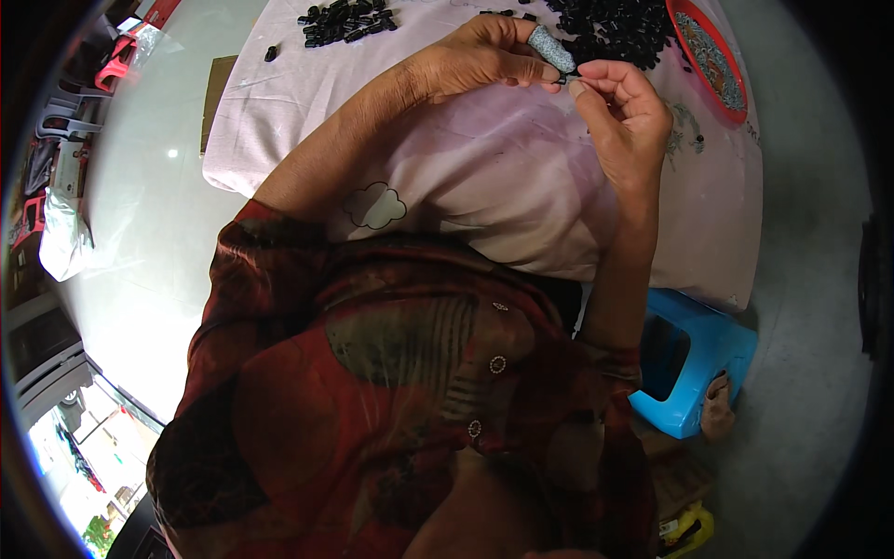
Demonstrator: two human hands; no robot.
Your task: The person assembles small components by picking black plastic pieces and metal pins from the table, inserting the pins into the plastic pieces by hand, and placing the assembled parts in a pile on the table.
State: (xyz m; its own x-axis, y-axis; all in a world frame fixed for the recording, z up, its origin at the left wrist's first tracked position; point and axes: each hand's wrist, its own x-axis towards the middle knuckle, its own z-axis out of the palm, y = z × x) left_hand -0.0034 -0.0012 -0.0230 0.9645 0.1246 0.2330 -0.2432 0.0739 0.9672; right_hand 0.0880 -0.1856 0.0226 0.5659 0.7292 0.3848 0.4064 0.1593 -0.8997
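Over the pink cloth (521, 158), both hands meet at the far side of the table. My left hand (494, 58), with a grey speckled cover (551, 48) on one finger, is closed in a pinch on a small black part (564, 78), mostly hidden by the fingertips. My right hand (626, 116) comes up against it, thumb and forefinger pressed together; whatever they hold is too small to make out. Just beyond the fingers spreads a big heap of small black parts (610, 33). To its right a red tray (742, 114) carries many tiny greyish metal pieces.
A smaller group of black parts (345, 23) lies at the far left of the cloth, with one lone black part (271, 54) beside it. A blue plastic stool (708, 359) stands on the floor at the right. White plastic bag (65, 238) and chairs line the left side.
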